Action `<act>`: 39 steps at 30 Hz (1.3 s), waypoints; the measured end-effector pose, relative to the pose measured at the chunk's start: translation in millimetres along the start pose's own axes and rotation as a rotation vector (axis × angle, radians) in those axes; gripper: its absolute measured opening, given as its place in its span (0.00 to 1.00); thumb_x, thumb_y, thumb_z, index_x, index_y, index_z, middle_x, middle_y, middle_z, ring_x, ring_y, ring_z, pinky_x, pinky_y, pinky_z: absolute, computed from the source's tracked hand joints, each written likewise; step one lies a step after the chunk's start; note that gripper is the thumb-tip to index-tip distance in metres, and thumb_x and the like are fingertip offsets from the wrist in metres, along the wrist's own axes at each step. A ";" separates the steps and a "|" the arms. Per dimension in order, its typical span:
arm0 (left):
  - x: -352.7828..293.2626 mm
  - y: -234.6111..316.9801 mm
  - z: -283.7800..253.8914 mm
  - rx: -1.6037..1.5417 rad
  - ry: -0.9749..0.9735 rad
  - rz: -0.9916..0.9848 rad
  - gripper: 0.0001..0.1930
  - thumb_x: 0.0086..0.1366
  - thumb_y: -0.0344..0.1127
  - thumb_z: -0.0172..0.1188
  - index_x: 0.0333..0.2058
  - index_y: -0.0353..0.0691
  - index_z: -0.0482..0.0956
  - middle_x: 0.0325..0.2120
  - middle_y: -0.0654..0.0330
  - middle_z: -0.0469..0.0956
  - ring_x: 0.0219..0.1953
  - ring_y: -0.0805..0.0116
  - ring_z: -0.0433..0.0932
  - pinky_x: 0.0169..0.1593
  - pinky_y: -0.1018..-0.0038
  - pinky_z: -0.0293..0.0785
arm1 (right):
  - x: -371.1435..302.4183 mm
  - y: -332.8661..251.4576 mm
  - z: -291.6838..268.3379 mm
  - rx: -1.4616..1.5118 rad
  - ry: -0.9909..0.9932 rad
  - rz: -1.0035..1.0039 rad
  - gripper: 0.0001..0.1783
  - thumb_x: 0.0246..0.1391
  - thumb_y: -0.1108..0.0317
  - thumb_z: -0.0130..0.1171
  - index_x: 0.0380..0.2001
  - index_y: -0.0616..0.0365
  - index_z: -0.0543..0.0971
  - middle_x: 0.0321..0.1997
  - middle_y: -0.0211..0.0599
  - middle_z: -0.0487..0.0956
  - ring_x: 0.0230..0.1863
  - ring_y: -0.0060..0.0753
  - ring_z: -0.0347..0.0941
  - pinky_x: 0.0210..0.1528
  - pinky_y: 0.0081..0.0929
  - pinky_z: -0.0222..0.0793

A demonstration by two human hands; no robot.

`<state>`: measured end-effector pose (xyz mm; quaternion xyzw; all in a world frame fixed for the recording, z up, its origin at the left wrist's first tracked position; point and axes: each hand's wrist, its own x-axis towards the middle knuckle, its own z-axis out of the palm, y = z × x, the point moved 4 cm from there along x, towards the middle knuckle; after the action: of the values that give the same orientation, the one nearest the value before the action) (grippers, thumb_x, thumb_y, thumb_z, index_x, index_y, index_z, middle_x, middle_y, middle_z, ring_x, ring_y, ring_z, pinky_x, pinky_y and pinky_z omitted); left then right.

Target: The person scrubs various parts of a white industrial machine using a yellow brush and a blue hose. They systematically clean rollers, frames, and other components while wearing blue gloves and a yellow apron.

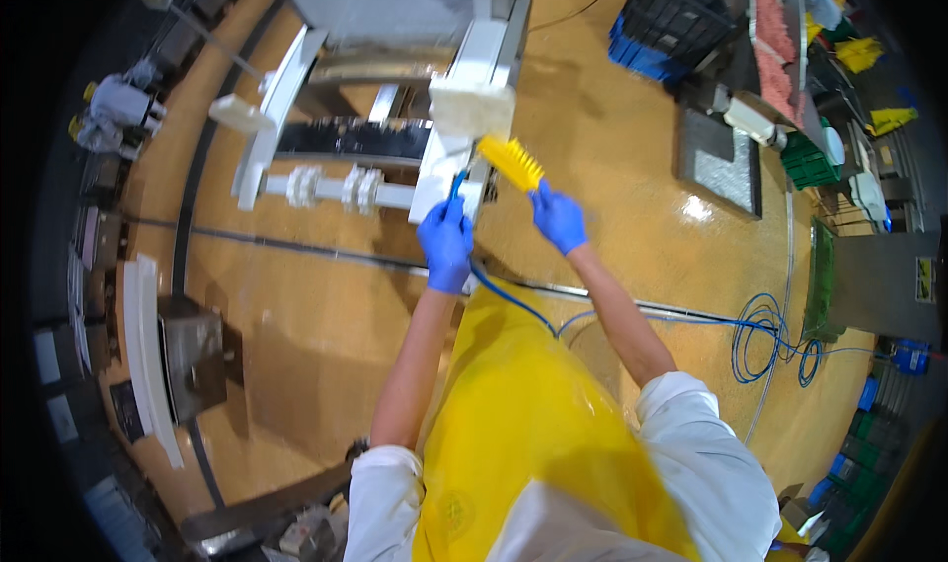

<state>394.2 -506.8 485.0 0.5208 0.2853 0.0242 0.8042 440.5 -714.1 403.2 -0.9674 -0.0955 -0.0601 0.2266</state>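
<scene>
Both of my hands wear blue gloves. My left hand (446, 244) is closed round the end of a blue hose (512, 302), whose tip points at the white side rail (446, 172) of a conveyor frame. The hose runs back past my yellow apron (543, 414) toward the right. My right hand (559, 218) grips a yellow scrubbing brush (512, 163) by its handle, with the bristles facing up and to the right. The brush head is beside the rail, just below a white plate (472, 108); I cannot tell whether it touches.
Rollers with white sprockets (306, 185) cross the frame. Coils of blue hose (758, 337) lie on the orange floor at right. Stacked black crates (675, 14) and a tray of pink meat (774, 43) stand at upper right. A steel unit (193, 357) stands left; people (118, 108) are farther off.
</scene>
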 end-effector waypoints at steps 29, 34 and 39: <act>-0.4 -13.4 58.7 -0.070 0.145 0.042 0.09 0.68 0.37 0.54 0.39 0.38 0.76 0.15 0.66 0.69 0.11 0.81 0.61 0.14 0.83 0.53 | 41.9 64.4 6.2 1.048 -0.613 0.494 0.25 0.63 0.50 0.49 0.57 0.53 0.71 0.16 0.27 0.67 0.14 0.18 0.62 0.16 0.22 0.61; 6.8 -39.7 89.7 -0.028 0.345 -0.006 0.08 0.67 0.36 0.56 0.38 0.38 0.78 0.15 0.67 0.68 0.10 0.81 0.59 0.13 0.82 0.52 | 88.1 36.0 -15.7 0.821 -0.337 0.024 0.27 0.61 0.50 0.46 0.57 0.57 0.70 0.33 0.58 0.79 0.30 0.53 0.78 0.37 0.40 0.73; 10.0 -54.0 93.2 0.039 0.502 -0.028 0.09 0.67 0.37 0.56 0.38 0.37 0.78 0.15 0.67 0.67 0.10 0.81 0.58 0.13 0.81 0.50 | 44.0 94.8 15.5 0.859 -0.783 0.400 0.26 0.63 0.51 0.44 0.58 0.54 0.70 0.24 0.47 0.78 0.19 0.38 0.76 0.26 0.34 0.72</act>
<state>433.7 -604.9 462.2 0.5098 0.4838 0.1359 0.6983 504.6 -783.5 356.0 -0.7390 -0.0038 0.3873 0.5512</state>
